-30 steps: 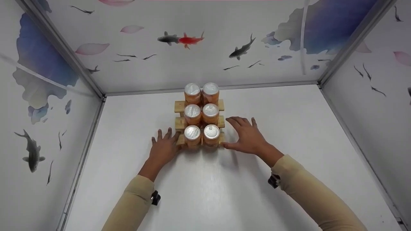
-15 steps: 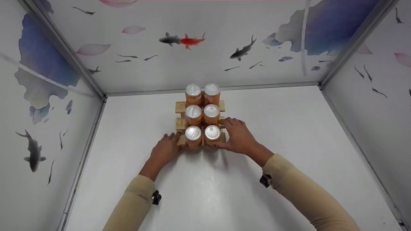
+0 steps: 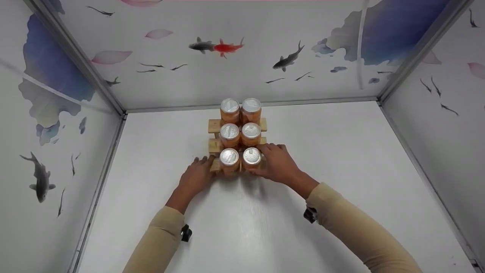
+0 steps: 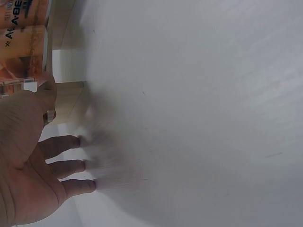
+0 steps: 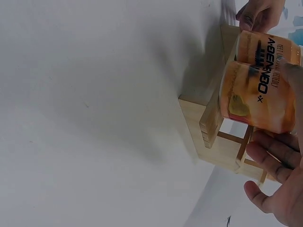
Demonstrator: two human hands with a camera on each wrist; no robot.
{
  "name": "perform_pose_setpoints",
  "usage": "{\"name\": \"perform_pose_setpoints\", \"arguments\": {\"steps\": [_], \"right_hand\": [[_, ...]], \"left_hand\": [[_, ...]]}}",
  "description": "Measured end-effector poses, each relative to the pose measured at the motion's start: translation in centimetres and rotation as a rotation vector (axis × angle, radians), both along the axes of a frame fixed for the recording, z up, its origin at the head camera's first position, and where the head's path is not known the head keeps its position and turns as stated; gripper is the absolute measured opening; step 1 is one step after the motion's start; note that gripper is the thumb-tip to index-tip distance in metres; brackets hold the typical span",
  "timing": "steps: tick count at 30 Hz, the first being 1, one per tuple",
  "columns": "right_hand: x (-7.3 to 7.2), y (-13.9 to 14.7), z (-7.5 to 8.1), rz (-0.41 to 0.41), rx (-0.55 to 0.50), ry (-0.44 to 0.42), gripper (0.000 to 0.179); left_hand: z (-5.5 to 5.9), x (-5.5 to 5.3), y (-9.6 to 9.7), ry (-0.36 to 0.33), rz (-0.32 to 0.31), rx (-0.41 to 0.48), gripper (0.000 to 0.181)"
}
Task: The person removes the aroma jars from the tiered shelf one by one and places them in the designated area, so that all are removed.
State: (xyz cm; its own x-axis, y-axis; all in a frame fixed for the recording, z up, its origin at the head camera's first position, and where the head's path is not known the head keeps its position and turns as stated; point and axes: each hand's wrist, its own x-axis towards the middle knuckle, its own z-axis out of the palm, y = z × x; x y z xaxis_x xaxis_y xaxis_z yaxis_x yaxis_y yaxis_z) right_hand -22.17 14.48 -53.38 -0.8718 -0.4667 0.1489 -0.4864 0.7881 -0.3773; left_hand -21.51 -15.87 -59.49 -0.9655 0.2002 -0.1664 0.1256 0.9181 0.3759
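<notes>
Stepped wooden rack [image 3: 214,145] on a white table [image 3: 227,231]

The left hand [image 4: 29,172] grips a wooden rack [image 4: 68,98] (orange printed jars [image 4: 23,47] just beside).

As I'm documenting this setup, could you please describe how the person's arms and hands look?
The left sleeve and right sleeve are long, plain beige and lightly creased. A small black left wrist camera and a similar right wrist camera sit near the sleeve ends. The left hand and right hand are ungloved; no cables or lettering show.
</notes>
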Motion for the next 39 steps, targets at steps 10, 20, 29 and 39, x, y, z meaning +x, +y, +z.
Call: {"name": "perform_pose_setpoints", "arguments": {"steps": [10,20,29,39], "right_hand": [[0.2,-0.1,-0.6,0.016,-0.048,-0.018,0.075],[0.2,0.8,-0.7,0.04,-0.083,0.02,0.073],[-0.3,2.5,0.0,0.002,-0.091,0.013,0.071],[-0.6,5.0,0.1,-0.046,-0.092,0.034,0.071]], "left_hand": [[0.1,0.3,0.0,0.027,-0.006,-0.001,0.057],[-0.1,0.4,0.1,0.018,-0.005,-0.001,0.055],[0.3,0.1,0.2,0.0,-0.007,0.002,0.06],[0.2,0.0,0.2,-0.018,0.001,-0.021,0.06]]}}
